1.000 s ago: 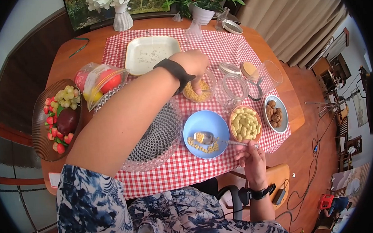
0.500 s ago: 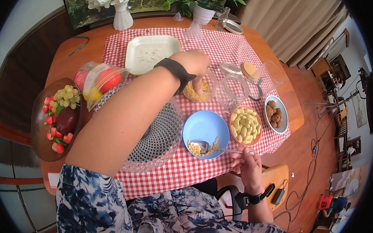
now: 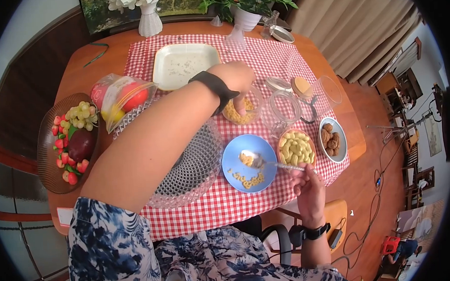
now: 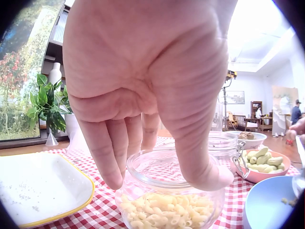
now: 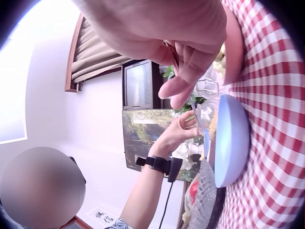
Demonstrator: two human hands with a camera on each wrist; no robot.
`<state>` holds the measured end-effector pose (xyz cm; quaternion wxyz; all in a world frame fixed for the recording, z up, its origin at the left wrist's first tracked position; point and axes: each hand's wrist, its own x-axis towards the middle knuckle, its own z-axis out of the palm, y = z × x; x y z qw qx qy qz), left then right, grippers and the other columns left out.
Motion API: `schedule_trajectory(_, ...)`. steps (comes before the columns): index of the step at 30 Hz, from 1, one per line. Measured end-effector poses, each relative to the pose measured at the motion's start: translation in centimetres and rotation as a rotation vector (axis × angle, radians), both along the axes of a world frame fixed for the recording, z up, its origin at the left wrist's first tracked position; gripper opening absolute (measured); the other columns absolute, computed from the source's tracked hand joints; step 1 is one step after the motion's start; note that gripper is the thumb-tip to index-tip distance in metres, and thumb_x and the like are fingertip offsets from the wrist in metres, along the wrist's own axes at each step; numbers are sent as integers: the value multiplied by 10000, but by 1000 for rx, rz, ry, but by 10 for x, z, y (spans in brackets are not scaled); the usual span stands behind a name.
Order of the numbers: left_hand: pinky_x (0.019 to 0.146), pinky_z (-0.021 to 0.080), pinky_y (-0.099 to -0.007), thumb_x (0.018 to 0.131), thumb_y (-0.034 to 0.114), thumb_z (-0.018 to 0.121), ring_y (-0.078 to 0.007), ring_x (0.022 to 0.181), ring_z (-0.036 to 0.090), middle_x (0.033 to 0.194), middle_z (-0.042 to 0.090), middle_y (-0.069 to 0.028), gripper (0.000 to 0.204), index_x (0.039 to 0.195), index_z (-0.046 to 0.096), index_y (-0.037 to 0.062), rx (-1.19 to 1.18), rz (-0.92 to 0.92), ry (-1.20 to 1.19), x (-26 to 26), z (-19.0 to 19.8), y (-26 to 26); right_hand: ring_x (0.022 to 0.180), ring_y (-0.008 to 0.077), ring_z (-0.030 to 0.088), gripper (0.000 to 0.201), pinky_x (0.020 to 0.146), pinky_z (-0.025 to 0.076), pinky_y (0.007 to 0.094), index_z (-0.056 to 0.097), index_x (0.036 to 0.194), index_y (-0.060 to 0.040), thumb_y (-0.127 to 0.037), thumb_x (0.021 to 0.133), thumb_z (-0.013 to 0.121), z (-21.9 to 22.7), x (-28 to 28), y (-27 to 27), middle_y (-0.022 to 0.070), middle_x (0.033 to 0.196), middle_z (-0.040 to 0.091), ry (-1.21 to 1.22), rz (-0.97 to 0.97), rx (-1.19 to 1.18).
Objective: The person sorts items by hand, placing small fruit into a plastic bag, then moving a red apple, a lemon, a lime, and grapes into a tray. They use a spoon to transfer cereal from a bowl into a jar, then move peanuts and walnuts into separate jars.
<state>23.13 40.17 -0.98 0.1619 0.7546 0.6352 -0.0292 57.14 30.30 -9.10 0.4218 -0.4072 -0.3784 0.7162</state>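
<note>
My left hand (image 3: 234,78) reaches across and grips a glass jar (image 4: 136,164) at its mouth, thumb on one side and fingers on the other. Elbow macaroni (image 4: 164,211) lies in the jar's lower part. With curled fingers, my right hand (image 3: 311,194) holds a metal spoon (image 3: 283,166) by its handle. Some macaroni sits in the spoon's bowl, which is raised over a blue bowl (image 3: 231,149). More macaroni (image 3: 248,181) lies along the near side of that bowl.
Right of the blue bowl are a bowl of peanuts (image 3: 296,148) and a white bowl (image 3: 344,145) of walnuts. An open clip-top jar (image 3: 284,109) stands behind them. A cut-glass dish (image 3: 198,165), a fruit bowl (image 3: 44,168) and a white tray (image 3: 160,77) occupy the left and back.
The spoon first dipped into the macaroni at the blue bowl's near side, then rose with some and moved away from me. My left hand keeps its hold on the jar.
</note>
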Motion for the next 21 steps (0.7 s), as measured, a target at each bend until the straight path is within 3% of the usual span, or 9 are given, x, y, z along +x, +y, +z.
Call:
schedule_trajectory(5,858,533,-405,531,316,960,-318,1036,660,1066,702,-154,785,1182,644,13,13,-5,1,0,3,-3,752,164,705,316,559,502,208,597,1168,7,-259,1062,464,22,-24,36,136,978,729,89,-12,164)
schedule_trajectory(9,847,538,-395,527,324,962,-314,1033,661,1059,702,-155,797,1187,641,11,8,-11,-17,-2,-3,1,843,167,711,350,612,523,214,576,1200,22,-279,1068,455,37,-62,43,147,1066,708,-12,-107,425)
schedule_trajectory(11,845,539,-392,529,324,961,-315,1030,663,1057,702,-156,793,1184,643,11,0,-6,-30,0,4,-2,875,196,715,355,638,537,233,568,1205,31,-278,1067,459,46,-73,38,155,1057,707,-195,-8,613)
schedule_trajectory(16,847,541,-392,533,314,959,-320,1026,665,1058,702,-158,782,1181,644,10,-12,-13,-20,-1,2,-4,849,211,712,322,629,541,259,569,1183,41,-230,1075,431,48,-34,32,158,970,702,-282,53,759)
schedule_trajectory(21,853,540,-397,528,303,960,-326,1038,660,1069,698,-163,797,1193,637,4,-17,-8,-66,1,11,-9,702,183,698,251,585,549,263,627,1029,37,-171,1047,488,54,-4,18,143,836,724,-507,218,866)
